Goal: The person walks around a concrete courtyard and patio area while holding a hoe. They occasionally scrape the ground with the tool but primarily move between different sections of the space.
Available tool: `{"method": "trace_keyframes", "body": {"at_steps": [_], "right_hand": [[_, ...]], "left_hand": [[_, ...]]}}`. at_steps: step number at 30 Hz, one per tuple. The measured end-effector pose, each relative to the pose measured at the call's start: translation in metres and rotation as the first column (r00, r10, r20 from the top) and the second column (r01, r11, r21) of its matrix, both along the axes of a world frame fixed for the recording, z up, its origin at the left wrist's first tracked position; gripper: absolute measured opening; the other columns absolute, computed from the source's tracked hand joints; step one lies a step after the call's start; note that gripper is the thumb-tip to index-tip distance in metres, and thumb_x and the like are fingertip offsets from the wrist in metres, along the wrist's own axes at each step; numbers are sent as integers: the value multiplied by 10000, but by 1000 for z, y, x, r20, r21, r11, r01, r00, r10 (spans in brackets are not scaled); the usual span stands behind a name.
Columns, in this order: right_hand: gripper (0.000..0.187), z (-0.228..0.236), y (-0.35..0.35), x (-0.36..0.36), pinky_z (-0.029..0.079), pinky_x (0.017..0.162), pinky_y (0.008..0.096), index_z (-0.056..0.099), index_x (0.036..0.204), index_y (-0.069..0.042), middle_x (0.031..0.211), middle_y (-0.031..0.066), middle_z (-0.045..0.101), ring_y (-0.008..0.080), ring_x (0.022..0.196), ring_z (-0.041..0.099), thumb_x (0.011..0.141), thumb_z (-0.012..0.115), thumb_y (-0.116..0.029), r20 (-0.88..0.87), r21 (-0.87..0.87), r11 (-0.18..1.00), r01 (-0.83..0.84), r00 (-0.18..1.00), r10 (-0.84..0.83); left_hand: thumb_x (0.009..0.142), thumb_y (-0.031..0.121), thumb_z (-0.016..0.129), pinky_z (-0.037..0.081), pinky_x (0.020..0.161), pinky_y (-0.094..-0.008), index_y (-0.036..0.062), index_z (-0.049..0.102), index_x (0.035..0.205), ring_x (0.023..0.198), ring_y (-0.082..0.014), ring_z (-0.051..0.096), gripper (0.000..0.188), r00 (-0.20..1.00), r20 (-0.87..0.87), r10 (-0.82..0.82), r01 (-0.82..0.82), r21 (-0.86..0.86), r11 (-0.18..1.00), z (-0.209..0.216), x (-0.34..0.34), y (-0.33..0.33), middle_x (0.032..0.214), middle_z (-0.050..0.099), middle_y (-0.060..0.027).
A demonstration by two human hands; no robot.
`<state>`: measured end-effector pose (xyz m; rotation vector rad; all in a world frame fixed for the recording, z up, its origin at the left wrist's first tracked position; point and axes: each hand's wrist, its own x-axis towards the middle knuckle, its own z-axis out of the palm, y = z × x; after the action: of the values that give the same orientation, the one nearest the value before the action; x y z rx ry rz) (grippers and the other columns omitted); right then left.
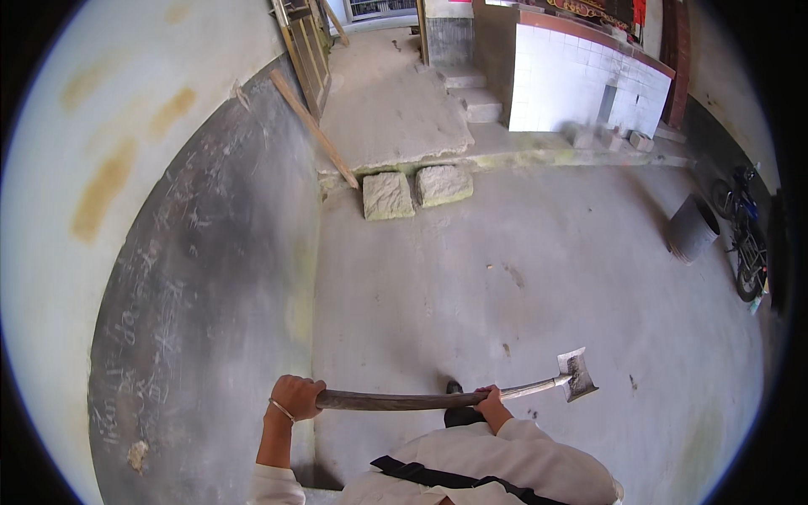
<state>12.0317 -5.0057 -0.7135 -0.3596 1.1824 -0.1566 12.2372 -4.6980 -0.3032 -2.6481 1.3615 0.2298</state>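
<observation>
Grey floor (572, 278), wooden-handled metal shovel (412, 402)

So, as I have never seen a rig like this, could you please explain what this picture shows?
There is no machine here, just a person working with bare hands. The one picture comes from a wide fisheye camera on the person's head, looking down, so straight edges bend toward the rim. The left hand grips the end of a shovel's wooden handle; the right hand holds it nearer the metal blade. On the grey floor ahead sit two rough stone blocks, with a dark bin and a motorbike off to the right.
</observation>
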Motion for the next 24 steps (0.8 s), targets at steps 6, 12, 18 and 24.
{"method": "trace_keyframes", "body": {"at_steps": [6, 12, 18, 24], "right_hand": [[96, -9, -101, 120, 437, 605, 403, 418, 571, -91, 564, 75, 503, 251, 540, 492, 635, 463, -145, 51, 323, 916, 239, 962, -269], [112, 19, -117, 189, 449, 562, 389, 392, 551, -100, 523, 55, 454, 234, 512, 478, 634, 460, -131, -61, 309, 921, 238, 971, -231], [88, -14, -128, 251, 453, 613, 423, 429, 616, -79, 588, 88, 499, 262, 583, 510, 660, 449, -153, -110, 326, 905, 273, 962, -251], [113, 14, -152, 351, 452, 543, 376, 405, 564, -98, 544, 72, 467, 240, 525, 481, 654, 435, -158, -64, 256, 935, 246, 969, -238]], "left_hand": [[572, 212, 623, 440, 493, -352, 138, 556, 680, 530, -232, 561, 147, 998, 52, 26, -26, -8, 1000, 17, 79, -83, 572, 560, -47], [580, 241, 631, 436, 494, -355, 149, 571, 704, 535, -230, 564, 166, 986, -15, 165, -164, 70, 984, 12, 126, -96, 587, 568, -41], [579, 251, 629, 446, 529, -355, 151, 577, 733, 573, -226, 572, 190, 977, -92, 193, -181, 131, 975, -5, 214, -107, 610, 577, -38], [565, 257, 623, 450, 516, -364, 155, 567, 710, 565, -238, 573, 185, 999, -34, 31, -28, 99, 995, 0, 349, -135, 597, 569, -46]]}}
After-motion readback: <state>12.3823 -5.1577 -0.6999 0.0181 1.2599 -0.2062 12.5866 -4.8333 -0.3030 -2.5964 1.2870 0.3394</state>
